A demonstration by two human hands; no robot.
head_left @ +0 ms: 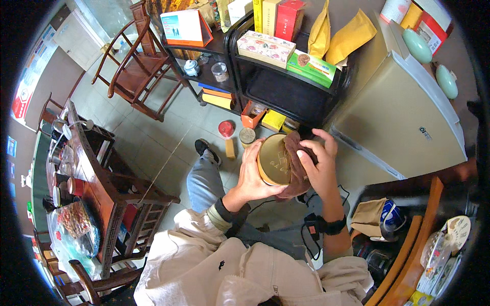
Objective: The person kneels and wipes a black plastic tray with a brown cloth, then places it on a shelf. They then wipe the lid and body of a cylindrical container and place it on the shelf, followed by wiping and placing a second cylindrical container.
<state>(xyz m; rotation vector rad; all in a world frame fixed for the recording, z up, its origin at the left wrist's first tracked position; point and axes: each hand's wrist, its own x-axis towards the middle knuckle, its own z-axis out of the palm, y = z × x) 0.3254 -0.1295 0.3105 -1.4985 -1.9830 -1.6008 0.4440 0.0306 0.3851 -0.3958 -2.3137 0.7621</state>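
My left hand (249, 176) is wrapped round a round gold canister (273, 158), its lid facing up and bearing an embossed design. My right hand (320, 163) grips a brown cloth (295, 184) pressed against the canister's right side; the cloth hides part of that side. On the floor beyond my hands are a red round tin (226, 128), a round tin with a dull lid (247, 134), a small tan box (229, 148) and an orange box (250, 118).
A black shelf trolley (260, 84) carries boxes and yellow pouches. A beige fridge (388, 117) stands right. A wooden table (109, 199) with cups and bags is left, wooden chairs (133, 71) beyond. A wooden rack (423, 239) is at lower right.
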